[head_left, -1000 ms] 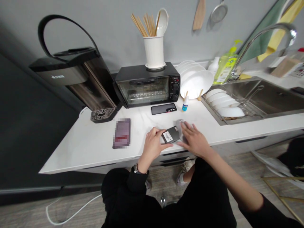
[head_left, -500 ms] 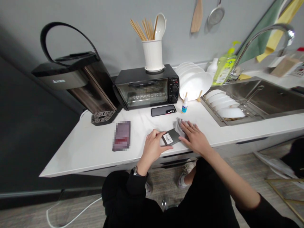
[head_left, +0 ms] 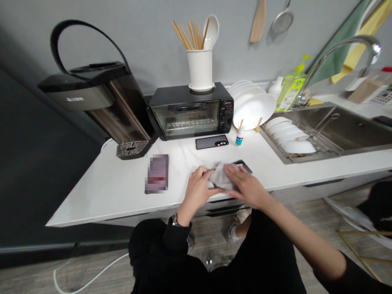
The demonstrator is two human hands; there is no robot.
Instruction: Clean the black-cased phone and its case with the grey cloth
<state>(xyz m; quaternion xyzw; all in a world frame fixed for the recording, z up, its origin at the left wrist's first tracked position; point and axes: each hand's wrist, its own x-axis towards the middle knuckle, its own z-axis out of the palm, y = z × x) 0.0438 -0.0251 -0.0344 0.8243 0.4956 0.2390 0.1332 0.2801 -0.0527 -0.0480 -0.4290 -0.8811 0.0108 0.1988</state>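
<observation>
My left hand (head_left: 197, 188) grips the near left side of a dark flat device with thumb and fingers; the device is now mostly covered by a light grey cloth (head_left: 222, 176). My right hand (head_left: 246, 187), slightly blurred, presses on the cloth over the device. A dark phone-like object (head_left: 244, 166) shows behind my right fingers. Further back lie a grey phone with camera lenses (head_left: 212, 142) and a small white and blue spray bottle (head_left: 239, 136). To the left rests a pixelated purple item (head_left: 157, 174).
At the back stand a dark water dispenser (head_left: 98, 106), a toaster oven (head_left: 190, 116) with a utensil cup (head_left: 200, 69) on top, and upright white plates (head_left: 254, 110). The sink (head_left: 352, 130) with bowls (head_left: 289, 136) lies right. The counter's front edge (head_left: 122, 216) runs near my body.
My right hand has moved left with the cloth, which now covers the device and its white label. The dark object behind my right hand has come into view. My left hand keeps its hold.
</observation>
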